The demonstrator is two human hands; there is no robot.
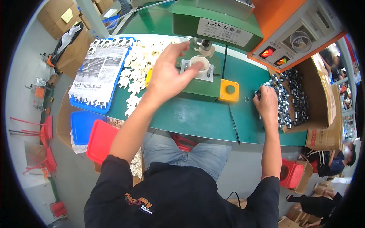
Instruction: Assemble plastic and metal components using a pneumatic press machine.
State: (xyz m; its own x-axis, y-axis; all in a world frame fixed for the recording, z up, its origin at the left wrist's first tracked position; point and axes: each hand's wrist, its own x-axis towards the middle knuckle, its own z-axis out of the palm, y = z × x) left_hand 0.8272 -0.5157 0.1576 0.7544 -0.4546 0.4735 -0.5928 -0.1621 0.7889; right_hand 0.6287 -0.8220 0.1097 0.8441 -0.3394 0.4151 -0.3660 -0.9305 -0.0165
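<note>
My left hand (171, 74) is beside the green press, its thumb and fingers spread apart. The thumb tip is at a white ring-shaped holder (199, 66) on the press's metal plate (207, 77). Just above the ring, a white curved plastic piece (204, 50) shows at the press's metal ram (206, 43). At the right, my right hand (268, 100) rests at the near-left edge of a pile of small shiny metal parts (283, 102). Its fingers are curled around a small dark metal part, partly hidden by them.
White plastic pieces (142, 57) lie heaped left of the press. Beyond them is a blue tray (118, 79) with newspaper. A yellow box with a green button (229, 91) stands at the press's front right. An open cardboard box (315, 91) holds more metal parts; an orange control unit (281, 34) is behind.
</note>
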